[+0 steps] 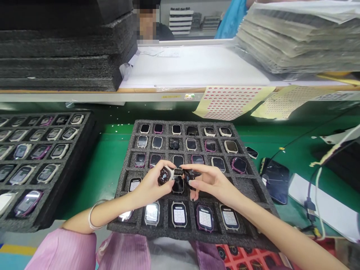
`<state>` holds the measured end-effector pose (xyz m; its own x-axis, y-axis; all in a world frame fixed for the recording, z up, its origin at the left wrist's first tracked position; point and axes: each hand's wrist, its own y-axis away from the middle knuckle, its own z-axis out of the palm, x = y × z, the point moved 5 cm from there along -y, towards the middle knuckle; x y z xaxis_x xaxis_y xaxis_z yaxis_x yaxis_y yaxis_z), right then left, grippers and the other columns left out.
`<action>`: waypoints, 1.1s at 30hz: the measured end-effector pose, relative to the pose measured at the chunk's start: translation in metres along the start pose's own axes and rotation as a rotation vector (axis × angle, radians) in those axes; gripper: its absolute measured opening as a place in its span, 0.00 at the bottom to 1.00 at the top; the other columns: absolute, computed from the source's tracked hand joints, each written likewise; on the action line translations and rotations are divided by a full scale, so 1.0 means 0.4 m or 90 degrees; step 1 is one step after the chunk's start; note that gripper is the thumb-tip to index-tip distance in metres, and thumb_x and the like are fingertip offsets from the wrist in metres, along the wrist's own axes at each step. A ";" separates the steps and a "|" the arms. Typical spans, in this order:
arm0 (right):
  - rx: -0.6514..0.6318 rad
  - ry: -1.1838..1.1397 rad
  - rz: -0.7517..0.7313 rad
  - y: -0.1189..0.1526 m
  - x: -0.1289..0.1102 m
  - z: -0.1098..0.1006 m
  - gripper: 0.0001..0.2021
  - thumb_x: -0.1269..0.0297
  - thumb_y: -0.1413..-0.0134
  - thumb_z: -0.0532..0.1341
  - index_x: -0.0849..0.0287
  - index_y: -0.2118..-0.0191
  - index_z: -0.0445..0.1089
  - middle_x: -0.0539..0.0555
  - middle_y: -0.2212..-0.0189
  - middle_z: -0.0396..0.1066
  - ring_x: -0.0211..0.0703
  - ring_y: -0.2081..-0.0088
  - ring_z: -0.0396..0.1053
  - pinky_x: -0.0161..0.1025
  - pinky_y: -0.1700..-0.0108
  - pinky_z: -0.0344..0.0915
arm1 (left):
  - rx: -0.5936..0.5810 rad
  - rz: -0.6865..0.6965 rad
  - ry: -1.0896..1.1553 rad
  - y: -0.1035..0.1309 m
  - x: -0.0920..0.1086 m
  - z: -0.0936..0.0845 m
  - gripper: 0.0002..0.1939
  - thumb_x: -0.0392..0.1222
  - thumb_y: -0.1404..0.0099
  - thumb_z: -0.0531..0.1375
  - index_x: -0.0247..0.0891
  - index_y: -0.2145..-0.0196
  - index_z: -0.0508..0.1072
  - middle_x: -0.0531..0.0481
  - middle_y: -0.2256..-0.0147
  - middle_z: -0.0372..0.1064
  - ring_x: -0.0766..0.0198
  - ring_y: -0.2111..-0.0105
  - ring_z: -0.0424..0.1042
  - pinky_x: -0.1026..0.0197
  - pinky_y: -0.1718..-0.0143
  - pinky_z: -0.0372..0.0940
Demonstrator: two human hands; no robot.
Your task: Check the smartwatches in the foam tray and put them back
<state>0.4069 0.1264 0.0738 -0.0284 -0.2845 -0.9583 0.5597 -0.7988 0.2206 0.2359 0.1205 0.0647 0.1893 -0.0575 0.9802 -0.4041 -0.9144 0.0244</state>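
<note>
green bench (109, 150) supports the work area. on it, before the worker, lies a grey foam tray (165, 231), most visible compartments occupied; bare foam shows towards its right side. another foam tray (71, 161), also loaded, stands to the left, apart from it. both hands are over the middle of the nearer tray, close together. left hand (153, 183) grips a pale-cased watch (165, 175) between thumb and fingers, screen lit. right hand (213, 182) pinches a black watch (189, 176), tilted, partly covered by fingers; its display cannot be read. between the hands, a dark-screened watch (178, 185) lies in its compartment. step in hand, as judged: handling 2 watches, probably to check them. the next move calls for steady grips, fingers off the glass, and clearance above the seated watches.
</note>
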 end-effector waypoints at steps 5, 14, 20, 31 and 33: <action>-0.004 0.011 0.004 0.002 0.001 0.000 0.24 0.61 0.46 0.66 0.64 0.45 0.67 0.50 0.78 0.75 0.38 0.79 0.73 0.35 0.73 0.70 | 0.007 0.010 -0.003 -0.001 0.001 -0.003 0.15 0.31 0.42 0.56 0.39 0.56 0.64 0.54 0.65 0.63 0.65 0.66 0.64 0.64 0.65 0.57; -0.004 0.034 0.007 0.006 -0.012 -0.003 0.21 0.62 0.46 0.65 0.64 0.47 0.68 0.50 0.80 0.75 0.39 0.79 0.73 0.34 0.73 0.69 | 0.012 0.021 0.003 0.000 0.002 -0.008 0.15 0.32 0.41 0.57 0.39 0.56 0.63 0.55 0.67 0.62 0.66 0.68 0.62 0.65 0.66 0.57; -0.006 0.030 0.010 0.006 -0.013 -0.003 0.23 0.62 0.46 0.65 0.64 0.46 0.67 0.51 0.79 0.75 0.38 0.78 0.73 0.33 0.71 0.69 | 0.018 0.022 0.004 -0.004 0.006 -0.011 0.15 0.32 0.41 0.57 0.39 0.56 0.63 0.55 0.67 0.61 0.67 0.68 0.61 0.65 0.65 0.57; 0.015 0.028 0.012 0.008 -0.015 -0.006 0.25 0.60 0.47 0.66 0.64 0.45 0.67 0.51 0.79 0.75 0.39 0.78 0.73 0.35 0.72 0.70 | 0.024 0.012 -0.021 -0.006 0.008 -0.013 0.16 0.32 0.42 0.57 0.39 0.56 0.63 0.54 0.66 0.62 0.66 0.68 0.62 0.64 0.65 0.58; 0.014 0.034 0.015 0.008 -0.013 -0.007 0.24 0.60 0.47 0.66 0.64 0.45 0.67 0.51 0.79 0.75 0.40 0.78 0.74 0.36 0.72 0.71 | 0.020 0.011 -0.026 -0.005 0.008 -0.012 0.15 0.31 0.43 0.56 0.39 0.57 0.63 0.54 0.67 0.62 0.66 0.68 0.62 0.64 0.65 0.58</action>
<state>0.4112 0.1269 0.0789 0.0299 -0.2754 -0.9609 0.5410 -0.8038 0.2473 0.2330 0.1242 0.0686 0.2196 -0.0899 0.9714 -0.3797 -0.9251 0.0002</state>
